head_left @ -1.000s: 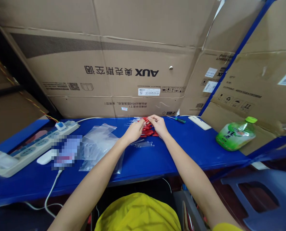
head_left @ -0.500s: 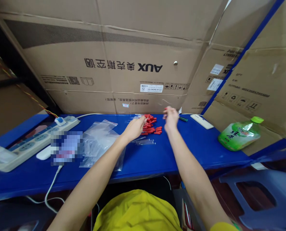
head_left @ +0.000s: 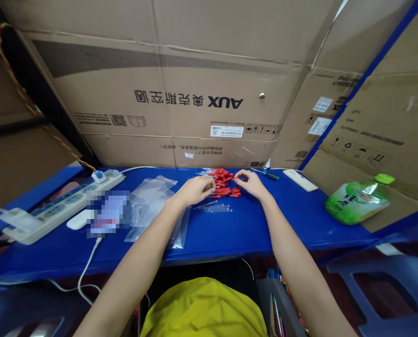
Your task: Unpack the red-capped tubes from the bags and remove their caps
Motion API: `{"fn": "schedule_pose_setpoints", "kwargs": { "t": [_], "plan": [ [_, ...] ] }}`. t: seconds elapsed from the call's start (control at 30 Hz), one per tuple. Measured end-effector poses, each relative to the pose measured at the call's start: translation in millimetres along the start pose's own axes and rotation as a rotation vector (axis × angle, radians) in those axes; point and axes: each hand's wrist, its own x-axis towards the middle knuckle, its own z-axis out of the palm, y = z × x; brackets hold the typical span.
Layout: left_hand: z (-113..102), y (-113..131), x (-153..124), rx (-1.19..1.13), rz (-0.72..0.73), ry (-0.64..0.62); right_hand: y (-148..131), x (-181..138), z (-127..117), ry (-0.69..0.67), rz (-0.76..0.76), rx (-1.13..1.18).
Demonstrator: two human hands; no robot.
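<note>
A pile of small red pieces (head_left: 223,176), shaped like little handles, lies on the blue table between my hands. My left hand (head_left: 197,189) is closed at the pile's left side, fingers curled together; what they hold, if anything, is too small to make out. At the right side, my right hand (head_left: 251,182) pinches a small red piece (head_left: 236,178) between thumb and fingertips. Several thin clear rods (head_left: 219,208) lie in front of the pile. More clear rods show behind my left hand, partly covered by it.
Clear plastic bags (head_left: 147,201) lie left of my left forearm, beside a blurred-out phone (head_left: 108,213) and a power strip (head_left: 68,206). On the right are a green screwdriver (head_left: 272,175), a white flat device (head_left: 300,180) and a green bottle (head_left: 358,199). Cardboard (head_left: 195,126) walls the back.
My right hand has come down and left to the edge of the red pile, uncovering the green screwdriver. My left hand stays by the pile. The view has shifted slightly.
</note>
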Motion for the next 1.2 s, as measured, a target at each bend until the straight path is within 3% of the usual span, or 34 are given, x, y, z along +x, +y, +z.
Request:
{"fn": "schedule_pose_setpoints", "kwargs": {
  "t": [0.23, 0.53, 0.73, 0.97, 1.2],
  "plan": [
    [-4, 7, 0, 0.023, -0.026, -0.152, 11, -7, -5, -0.231, -0.006, -0.146],
    [4, 2, -1, 0.007, -0.059, -0.232, 3, -8, -2, -0.209, 0.01, -0.179],
    [7, 1, 0, 0.002, -0.023, -0.193, -24, -7, 7, -0.095, -0.091, -0.161],
    [7, 6, 1, -0.033, 0.005, -0.149, -46, -9, 16, -0.307, -0.197, -0.28],
    [7, 7, 1, 0.135, -0.077, -0.025, -49, -11, 13, -0.337, -0.189, -0.377]
  ]
}}
